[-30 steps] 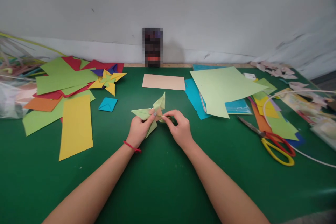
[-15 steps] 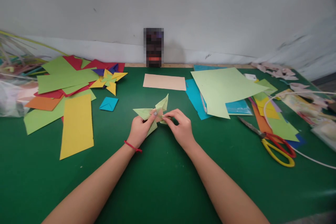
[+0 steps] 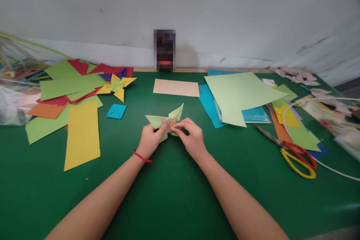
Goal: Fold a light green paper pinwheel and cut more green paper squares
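Observation:
A pale green folded-paper pinwheel [image 3: 177, 113] with a peach-coloured middle is held just above the table in front of me. My left hand [image 3: 152, 138], a red cord at its wrist, grips the pinwheel's left side, the thumb lying on top near the centre. From the right, my right hand [image 3: 191, 135] pinches a small thin stick-like thing between thumb and fingertips, its tip at the peach middle. What exactly that thing is, I cannot make out. Part of the lower points is covered by my fingers.
A yellow-and-blue paper pinwheel [image 3: 118, 85] and blue folded square [image 3: 116, 111] lie left, by coloured paper sheets [image 3: 83, 135]. Behind is a peach strip [image 3: 176, 87]; a dark blurred object [image 3: 164, 50] leans on the wall. Right are green paper [image 3: 239, 95] and scissors [image 3: 285, 150].
The pinwheel has shifted and turned slightly to the right. My right hand has moved a little left and down, its fingertips closer to the middle.

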`<action>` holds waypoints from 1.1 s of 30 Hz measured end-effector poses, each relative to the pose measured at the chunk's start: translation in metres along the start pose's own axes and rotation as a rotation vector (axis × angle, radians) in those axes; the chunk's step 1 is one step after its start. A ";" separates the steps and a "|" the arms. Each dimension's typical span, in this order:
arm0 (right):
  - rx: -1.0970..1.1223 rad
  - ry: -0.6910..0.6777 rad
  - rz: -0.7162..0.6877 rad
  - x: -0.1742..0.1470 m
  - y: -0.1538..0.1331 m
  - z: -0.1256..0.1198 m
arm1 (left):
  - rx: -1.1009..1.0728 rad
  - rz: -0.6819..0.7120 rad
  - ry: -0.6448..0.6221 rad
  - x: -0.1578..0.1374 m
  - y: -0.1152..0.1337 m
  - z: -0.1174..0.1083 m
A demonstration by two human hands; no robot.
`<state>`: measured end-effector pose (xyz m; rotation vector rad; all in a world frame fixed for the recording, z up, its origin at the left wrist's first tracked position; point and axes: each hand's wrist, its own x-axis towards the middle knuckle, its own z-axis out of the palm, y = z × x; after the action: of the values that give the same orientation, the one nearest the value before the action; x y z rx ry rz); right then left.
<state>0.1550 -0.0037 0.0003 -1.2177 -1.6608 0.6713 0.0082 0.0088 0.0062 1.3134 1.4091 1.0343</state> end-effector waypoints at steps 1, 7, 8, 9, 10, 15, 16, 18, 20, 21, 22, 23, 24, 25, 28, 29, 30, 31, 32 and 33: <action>0.023 0.010 0.025 0.000 0.000 0.000 | -0.002 -0.003 0.002 0.000 0.000 0.000; 0.106 0.027 0.146 0.002 0.000 -0.002 | -0.019 -0.047 0.032 0.000 0.000 -0.002; 0.107 0.022 0.145 0.002 0.000 -0.002 | -0.028 -0.043 0.028 0.000 0.000 -0.002; 0.107 0.018 0.140 0.002 0.000 -0.003 | -0.038 -0.037 0.020 0.000 0.000 -0.002; 0.104 0.013 0.134 0.003 0.001 -0.003 | -0.048 -0.034 0.010 0.000 0.000 -0.002; 0.080 -0.031 0.119 0.004 0.001 -0.004 | -0.072 -0.051 -0.038 0.000 -0.001 0.000; 0.079 -0.037 0.112 0.004 0.001 -0.004 | -0.072 -0.053 -0.039 0.001 -0.001 0.000; 0.073 -0.042 0.087 0.003 0.001 -0.004 | -0.067 -0.055 -0.039 0.001 -0.001 0.000; 0.045 -0.041 0.053 0.003 0.001 -0.005 | -0.060 -0.059 -0.041 0.002 -0.001 -0.001; 0.026 -0.041 0.035 0.003 0.001 -0.005 | -0.056 -0.062 -0.047 0.002 -0.001 -0.001; 0.009 -0.044 0.023 0.003 0.001 -0.005 | -0.053 -0.067 -0.053 0.003 -0.001 -0.002; 0.001 -0.049 0.019 0.003 0.001 -0.005 | -0.056 -0.073 -0.057 0.003 -0.001 -0.002; 0.009 -0.055 0.030 0.003 0.001 -0.006 | -0.065 -0.079 -0.055 0.003 -0.001 -0.003; 0.038 -0.056 0.059 0.003 0.001 -0.006 | -0.082 -0.086 -0.043 0.004 -0.001 -0.003; 0.185 -0.060 0.197 0.003 0.003 -0.005 | -0.150 -0.117 0.022 0.004 -0.002 -0.005; 0.216 -0.073 0.234 0.002 0.003 -0.005 | -0.165 -0.124 0.038 0.004 -0.002 -0.005; 0.226 -0.086 0.256 0.002 0.004 -0.004 | -0.172 -0.130 0.047 0.004 -0.002 -0.005; 0.216 -0.100 0.265 0.002 0.004 -0.004 | -0.174 -0.133 0.049 0.004 -0.002 -0.005; 0.196 -0.108 0.268 0.002 0.005 -0.003 | -0.173 -0.133 0.049 0.004 -0.001 -0.005; 0.177 -0.107 0.271 0.002 0.005 -0.003 | -0.170 -0.131 0.046 0.004 -0.001 -0.005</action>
<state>0.1599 -0.0005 -0.0022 -1.3085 -1.4983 1.0445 0.0034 0.0131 0.0059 1.0665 1.3903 1.0765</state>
